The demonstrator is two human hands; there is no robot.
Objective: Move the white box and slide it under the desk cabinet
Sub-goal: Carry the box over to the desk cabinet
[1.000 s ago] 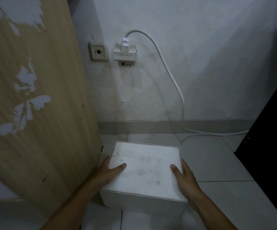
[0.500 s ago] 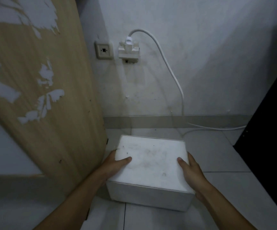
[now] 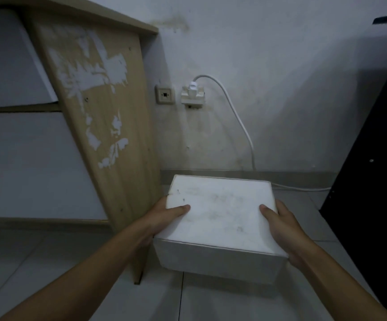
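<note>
Two hands clamped on white box (image 3: 218, 212), left hand (image 3: 162, 216), right hand (image 3: 282, 225), thumbs on top

I see 2 hands gripping the white box (image 3: 220, 216): left hand (image 3: 162, 216) on its left side, right hand (image 3: 285, 228) on its right, thumbs on top. The desk cabinet (image 3: 109, 135) side panel stands just left; a white cable (image 3: 238, 117) runs from the wall socket (image 3: 192, 96).
</note>
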